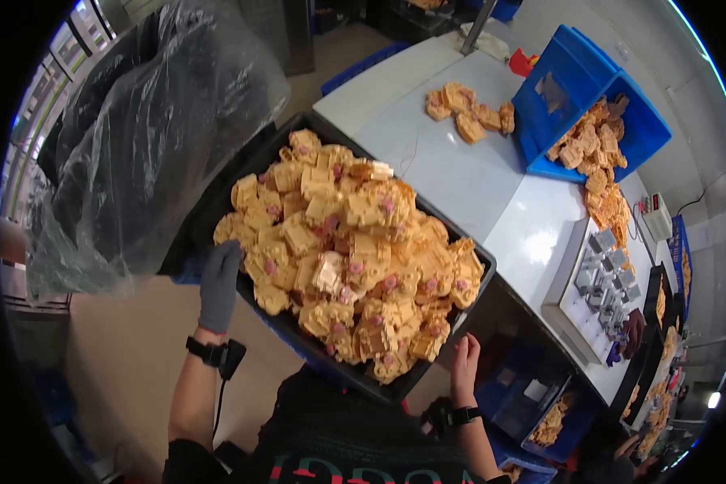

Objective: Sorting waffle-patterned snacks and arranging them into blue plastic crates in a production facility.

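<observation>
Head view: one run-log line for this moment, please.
left hand: gloved, on black tray left edge | right hand: bare, at tray's near-right rim | tray: heaped with orange plastic parts | blue bin: tipped on white table

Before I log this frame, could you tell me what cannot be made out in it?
- Head view: the black tray's floor and lower parts, buried under the heap of orange plastic parts.
- The left hand's fingertips, curled over the tray rim; its grey glove hides the skin.
- The right hand's palm side, turned away at the tray's corner.
- The clear plastic bag's contents, lost in folds and glare.
- The small metal fixtures on the bench, too small to identify.
</observation>
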The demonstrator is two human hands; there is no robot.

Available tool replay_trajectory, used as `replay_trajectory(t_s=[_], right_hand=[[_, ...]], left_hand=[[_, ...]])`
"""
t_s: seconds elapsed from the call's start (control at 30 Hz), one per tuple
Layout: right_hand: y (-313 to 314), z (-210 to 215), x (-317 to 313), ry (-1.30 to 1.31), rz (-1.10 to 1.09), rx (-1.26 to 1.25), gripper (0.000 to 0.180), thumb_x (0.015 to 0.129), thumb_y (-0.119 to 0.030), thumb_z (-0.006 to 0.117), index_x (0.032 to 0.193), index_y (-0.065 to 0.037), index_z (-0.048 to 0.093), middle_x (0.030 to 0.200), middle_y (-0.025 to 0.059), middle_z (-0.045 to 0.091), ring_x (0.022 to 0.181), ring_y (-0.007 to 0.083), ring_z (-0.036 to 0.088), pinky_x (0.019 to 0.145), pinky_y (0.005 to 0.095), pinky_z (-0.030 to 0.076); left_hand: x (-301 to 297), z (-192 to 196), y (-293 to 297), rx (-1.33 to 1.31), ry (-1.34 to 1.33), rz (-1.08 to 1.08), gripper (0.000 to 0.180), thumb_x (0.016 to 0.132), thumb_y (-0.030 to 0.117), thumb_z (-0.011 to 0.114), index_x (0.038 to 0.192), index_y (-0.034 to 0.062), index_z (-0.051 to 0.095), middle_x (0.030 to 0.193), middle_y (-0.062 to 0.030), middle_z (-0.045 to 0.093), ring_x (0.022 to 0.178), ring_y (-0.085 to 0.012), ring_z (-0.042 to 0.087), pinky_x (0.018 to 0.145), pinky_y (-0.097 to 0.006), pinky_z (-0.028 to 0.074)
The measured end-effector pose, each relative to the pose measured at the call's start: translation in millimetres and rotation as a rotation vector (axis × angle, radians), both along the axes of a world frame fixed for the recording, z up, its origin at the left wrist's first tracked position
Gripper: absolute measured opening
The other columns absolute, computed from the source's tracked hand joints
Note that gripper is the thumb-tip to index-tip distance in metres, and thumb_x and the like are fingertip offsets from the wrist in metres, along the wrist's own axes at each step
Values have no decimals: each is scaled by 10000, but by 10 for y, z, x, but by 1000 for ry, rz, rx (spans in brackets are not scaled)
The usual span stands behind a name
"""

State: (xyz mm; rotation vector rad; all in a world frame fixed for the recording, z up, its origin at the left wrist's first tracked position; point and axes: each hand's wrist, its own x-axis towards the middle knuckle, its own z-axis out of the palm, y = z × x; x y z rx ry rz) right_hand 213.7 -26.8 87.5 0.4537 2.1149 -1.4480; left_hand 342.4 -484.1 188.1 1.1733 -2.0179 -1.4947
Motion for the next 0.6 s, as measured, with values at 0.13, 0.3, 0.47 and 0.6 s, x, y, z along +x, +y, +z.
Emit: replay_trajectory(t_s=[0.13, 0.3, 0.47, 0.6], right_hand=[[-87, 109, -368, 369, -13, 133, 348, 991, -239, 509, 1265, -25, 480, 1213, 91, 532, 1127, 176, 488, 987, 302, 376], [-291, 543, -1305, 429, 241, 73, 251, 959, -96, 550, 1200, -28, 548, 1002, 38, 612, 900, 103, 573, 785, 236, 469], [-1092, 987, -2246, 406, 695, 187, 305, 924, -115, 600, 1220, -55, 556, 996, 84, 628, 897, 151, 604, 778, 269, 491], [-1906, 1062, -2929, 695, 1095, 443, 364, 875, -197, 648, 1225, -132, 569, 1091, 137, 604, 1032, 301, 582, 883, 392, 468]], left_hand=[[40, 96, -25, -281, -177, -119, 230, 961, 115, 498, 1140, -8, 572, 1101, -105, 592, 1039, -203, 556, 934, -298, 421], [278, -386, -428, -599, -438, -163, 314, 940, 144, 526, 1210, -15, 541, 1240, -184, 546, 1171, -329, 493, 1016, -393, 371], [462, -834, -855, -653, -533, -224, 408, 902, 138, 563, 1281, -4, 511, 1334, -218, 485, 1256, -360, 435, 1057, -424, 336], [341, -859, -943, -670, -560, -309, 428, 893, 149, 569, 1290, 3, 507, 1361, -227, 460, 1281, -388, 404, 1078, -459, 304]])
